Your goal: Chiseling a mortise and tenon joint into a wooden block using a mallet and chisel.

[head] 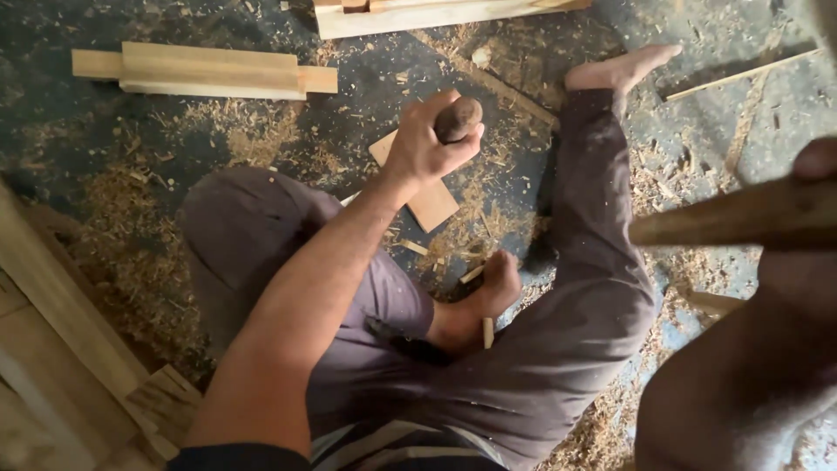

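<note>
Left hand [427,144] grips a round-handled tool [458,118] over a small flat board [432,205] at frame centre; right hand [815,161] clasps a wooden handle [732,218]. Shavings suggest chiselling well underway, board unfinished.

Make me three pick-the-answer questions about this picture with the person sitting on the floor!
1. Where does the flat wooden piece lie?
A. on the floor under the left hand
B. on a shelf
C. on the knee

2. What colour are the trousers?
A. yellow
B. dark brownish-grey
C. white

3. How is the left hand?
A. flat open
B. pointing
C. closed round a rounded wooden handle

Answers: 1 A, it lies on the sawdust-strewn floor. 2 B, both legs show it. 3 C, the fingers wrap the handle.
</note>
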